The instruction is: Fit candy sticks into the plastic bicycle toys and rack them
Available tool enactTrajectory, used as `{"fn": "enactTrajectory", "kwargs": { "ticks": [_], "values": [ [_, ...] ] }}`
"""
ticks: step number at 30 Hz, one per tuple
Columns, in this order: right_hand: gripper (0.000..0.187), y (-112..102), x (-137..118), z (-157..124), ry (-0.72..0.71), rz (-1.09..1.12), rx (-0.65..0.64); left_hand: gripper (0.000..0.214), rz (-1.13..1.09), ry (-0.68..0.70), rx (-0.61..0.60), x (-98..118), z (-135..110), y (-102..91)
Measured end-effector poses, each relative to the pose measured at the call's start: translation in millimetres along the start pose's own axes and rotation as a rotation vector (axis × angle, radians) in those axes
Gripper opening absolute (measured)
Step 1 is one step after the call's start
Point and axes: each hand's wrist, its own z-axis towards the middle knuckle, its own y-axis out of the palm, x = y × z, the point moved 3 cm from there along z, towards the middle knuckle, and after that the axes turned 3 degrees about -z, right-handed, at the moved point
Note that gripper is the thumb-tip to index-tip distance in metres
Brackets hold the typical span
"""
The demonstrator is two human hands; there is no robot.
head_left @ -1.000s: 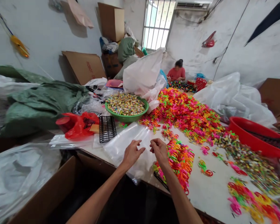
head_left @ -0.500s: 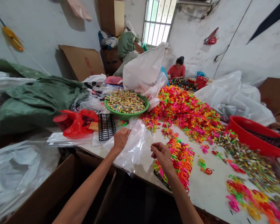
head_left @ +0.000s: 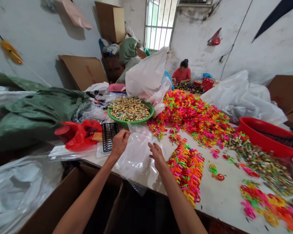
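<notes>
My left hand [head_left: 120,142] is closed, its fingers pinching the top left edge of a clear plastic bag [head_left: 136,152]. The bag lies over the table, and its lower corner hangs past the front edge. Over the bag's right side, my right hand [head_left: 157,156] is open with its fingers apart and nothing in them. Just right of that hand, bright plastic toy pieces [head_left: 187,169] in red, pink, yellow and green stand in packed rows. A black grid tray [head_left: 109,136] lies left of my left hand.
A green basin [head_left: 130,123] of small wrapped pieces stands behind the bag. Beyond the rows rises a large heap of toy pieces [head_left: 195,120]. A red tub [head_left: 266,133] is at right, an open cardboard box [head_left: 63,198] below left. A person [head_left: 182,74] sits far back.
My right hand has moved left, away from the packed rows and over the bag, and its fingers have spread. My left hand has shifted slightly left, and the bag lies more spread out.
</notes>
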Motion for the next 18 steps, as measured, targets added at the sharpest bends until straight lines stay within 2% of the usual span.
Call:
{"fn": "enactTrajectory", "kwargs": {
  "ticks": [2, 5, 8, 11, 15, 18],
  "values": [
    [0.051, 7.8, 2.5, 4.8, 0.063, 0.087, -0.015, 0.025, -0.046, -0.011, 0.009, -3.0, -3.3, -1.0],
    [0.034, 18.5, 0.2, 10.7, 0.081, 0.162, -0.093, 0.025, -0.09, -0.039, 0.027, -7.9, -8.4, -3.8],
    [0.025, 22.7, -10.7, 13.0, 0.028, 0.186, -0.175, 0.024, -0.109, -0.063, 0.03, -13.3, -12.5, -4.7],
    [0.019, 16.2, -28.1, 13.9, -0.042, 0.186, -0.209, 0.024, -0.114, -0.078, 0.012, -16.3, -16.1, -2.0],
    [0.021, -1.5, -46.4, 15.4, -0.155, 0.167, -0.107, 0.023, -0.101, -0.097, 0.025, -13.8, -20.1, 4.0],
    [0.024, -0.8, -38.3, 14.0, -0.075, 0.132, -0.048, 0.023, -0.098, -0.093, 0.023, -10.6, -19.1, 8.2]
  ]
}}
